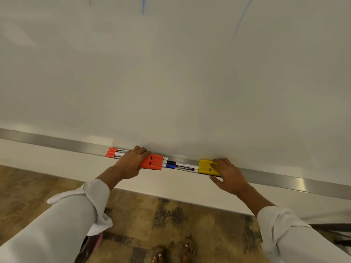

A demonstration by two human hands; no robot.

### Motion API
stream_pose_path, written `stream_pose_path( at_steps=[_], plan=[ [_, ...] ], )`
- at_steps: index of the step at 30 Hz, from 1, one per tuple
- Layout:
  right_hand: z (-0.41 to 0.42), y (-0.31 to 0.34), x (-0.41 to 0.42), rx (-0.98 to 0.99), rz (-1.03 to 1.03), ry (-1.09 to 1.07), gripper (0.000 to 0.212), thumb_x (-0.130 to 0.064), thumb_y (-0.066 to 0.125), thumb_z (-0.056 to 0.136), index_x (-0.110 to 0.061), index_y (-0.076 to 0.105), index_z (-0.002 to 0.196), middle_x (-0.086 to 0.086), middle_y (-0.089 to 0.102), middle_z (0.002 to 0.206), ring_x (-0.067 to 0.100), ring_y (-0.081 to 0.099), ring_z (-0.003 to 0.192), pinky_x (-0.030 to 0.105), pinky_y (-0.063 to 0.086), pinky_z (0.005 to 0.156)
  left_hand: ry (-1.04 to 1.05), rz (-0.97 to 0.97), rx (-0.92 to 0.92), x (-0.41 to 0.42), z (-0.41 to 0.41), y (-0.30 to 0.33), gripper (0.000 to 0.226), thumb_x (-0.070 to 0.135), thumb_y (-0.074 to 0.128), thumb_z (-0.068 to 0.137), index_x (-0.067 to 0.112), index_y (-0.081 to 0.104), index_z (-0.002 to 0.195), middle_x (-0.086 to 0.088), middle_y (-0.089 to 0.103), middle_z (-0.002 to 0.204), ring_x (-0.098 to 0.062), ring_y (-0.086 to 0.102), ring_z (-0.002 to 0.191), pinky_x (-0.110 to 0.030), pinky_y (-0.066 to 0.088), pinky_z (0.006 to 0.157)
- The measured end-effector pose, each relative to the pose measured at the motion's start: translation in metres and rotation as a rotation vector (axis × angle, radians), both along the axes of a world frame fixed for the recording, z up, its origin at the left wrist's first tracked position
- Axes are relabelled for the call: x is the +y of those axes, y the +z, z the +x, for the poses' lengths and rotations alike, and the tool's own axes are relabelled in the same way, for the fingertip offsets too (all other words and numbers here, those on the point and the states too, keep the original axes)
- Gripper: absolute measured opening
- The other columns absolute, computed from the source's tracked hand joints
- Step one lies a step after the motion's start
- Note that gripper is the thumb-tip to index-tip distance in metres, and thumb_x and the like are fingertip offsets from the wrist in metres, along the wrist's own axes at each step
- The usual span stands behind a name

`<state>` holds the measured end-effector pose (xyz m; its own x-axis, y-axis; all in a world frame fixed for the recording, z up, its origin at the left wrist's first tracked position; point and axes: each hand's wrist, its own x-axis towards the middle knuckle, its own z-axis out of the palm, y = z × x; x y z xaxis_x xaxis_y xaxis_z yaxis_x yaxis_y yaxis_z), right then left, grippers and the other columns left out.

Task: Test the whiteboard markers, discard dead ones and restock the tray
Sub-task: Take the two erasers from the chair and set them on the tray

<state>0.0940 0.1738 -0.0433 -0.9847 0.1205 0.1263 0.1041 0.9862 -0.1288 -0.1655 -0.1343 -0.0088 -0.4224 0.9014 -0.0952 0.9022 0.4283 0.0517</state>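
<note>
A metal tray [57, 142] runs along the bottom of the whiteboard [171, 73]. Three red-capped markers [114, 153] lie on it at the left, partly under my left hand [133, 161]. That hand grips the left end of an orange eraser [152, 162]. Between the erasers lie a black-capped marker [171, 162] and a blue-capped marker [171, 166]. My right hand [227, 174] holds a yellow eraser [207, 166], fingers on top and thumb below the tray.
Faint blue marker strokes [143, 5] show at the top of the board. Below the tray is a white wall strip, then a patterned brown floor [171, 221] with my bare feet [172, 255]. A dark object sits at the far right edge.
</note>
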Motion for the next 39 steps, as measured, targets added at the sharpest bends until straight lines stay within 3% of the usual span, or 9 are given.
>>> stream_pose_path(
  at_steps=[12,24,31,36,39],
  plan=[
    [-0.089,0.01,-0.083,0.138,-0.024,0.092,0.044,-0.035,0.071,0.083,-0.009,0.068,0.118,0.007,0.069,0.115,0.028,0.064,0.103,0.039,0.058,0.079,0.082,-0.033,0.05,-0.072,-0.054,0.015,0.06,0.012,0.067,0.081,0.018,0.045,0.136,-0.006,0.045,0.135,-0.025,0.045,0.117,-0.037,0.046,0.093],
    [-0.153,-0.007,-0.171,0.216,-0.035,-0.231,0.044,-0.023,0.081,0.078,-0.004,0.069,0.115,0.015,0.072,0.107,0.036,0.067,0.095,0.043,0.059,0.073,0.083,-0.101,0.151,-0.179,-0.17,-0.003,0.069,-0.004,0.062,0.073,0.009,0.041,0.137,-0.009,0.045,0.131,-0.029,0.044,0.117,-0.039,0.045,0.091],
    [-0.149,-0.008,-0.189,0.188,-0.01,-0.281,0.041,-0.023,0.077,0.081,-0.005,0.067,0.116,0.013,0.071,0.107,0.032,0.066,0.092,0.042,0.057,0.076,0.018,-0.078,0.119,-0.173,-0.183,-0.022,0.066,-0.01,0.058,0.072,0.005,0.044,0.135,-0.012,0.046,0.133,-0.031,0.043,0.123,-0.038,0.045,0.098],
    [-0.142,-0.011,-0.193,0.152,0.015,-0.321,0.041,-0.025,0.076,0.082,-0.006,0.066,0.117,0.012,0.071,0.108,0.032,0.066,0.094,0.043,0.057,0.078,0.033,-0.063,0.057,-0.169,-0.182,-0.031,0.068,-0.012,0.055,0.074,0.001,0.039,0.139,-0.015,0.042,0.138,-0.033,0.04,0.128,-0.042,0.052,0.09],
    [-0.138,-0.011,-0.198,0.145,0.034,-0.336,0.041,-0.026,0.077,0.08,-0.008,0.067,0.115,0.011,0.071,0.106,0.031,0.066,0.092,0.041,0.056,0.075,0.026,-0.043,0.07,-0.17,-0.182,-0.034,0.065,-0.015,0.054,0.07,0.0,0.046,0.133,-0.018,0.046,0.133,-0.036,0.045,0.124,-0.044,0.054,0.085]
  ],
)
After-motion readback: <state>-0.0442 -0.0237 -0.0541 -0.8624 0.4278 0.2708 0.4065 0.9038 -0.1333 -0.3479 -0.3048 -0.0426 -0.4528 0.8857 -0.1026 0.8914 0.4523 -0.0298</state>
